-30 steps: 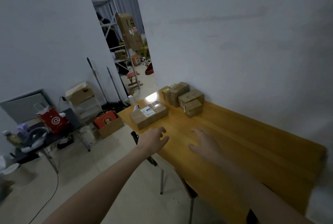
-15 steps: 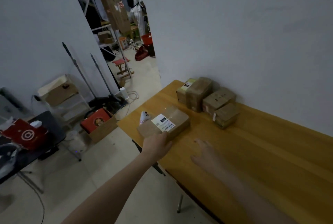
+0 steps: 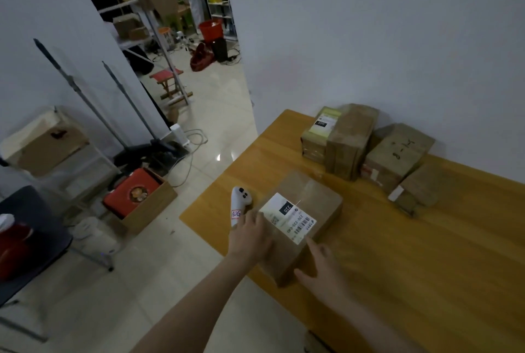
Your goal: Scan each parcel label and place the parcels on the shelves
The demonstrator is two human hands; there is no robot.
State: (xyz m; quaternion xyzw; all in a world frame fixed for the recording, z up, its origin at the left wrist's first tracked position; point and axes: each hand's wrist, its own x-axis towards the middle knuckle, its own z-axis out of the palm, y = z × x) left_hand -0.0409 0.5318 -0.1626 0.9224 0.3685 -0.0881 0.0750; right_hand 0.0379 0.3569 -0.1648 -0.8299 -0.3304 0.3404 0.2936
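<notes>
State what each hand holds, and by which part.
Both hands are on the brown cardboard parcel with the white label: left hand on its near-left top edge, right hand against its near-right side. Not lifted.

My left hand (image 3: 250,236) is bare, no glove, no ring that I can make out; the forearm behind it is uncovered all the way to the bottom edge, with no sleeve, watch or band on the wrist; my right hand (image 3: 324,273) is likewise ungloved, its fingers (image 3: 314,247) plain and unadorned, somewhat blurred, so the nails cannot be told; that forearm too runs bare to the frame's lower edge, no cuff in sight; both arms are slender and smooth in outline; nothing else of me shows.
</notes>
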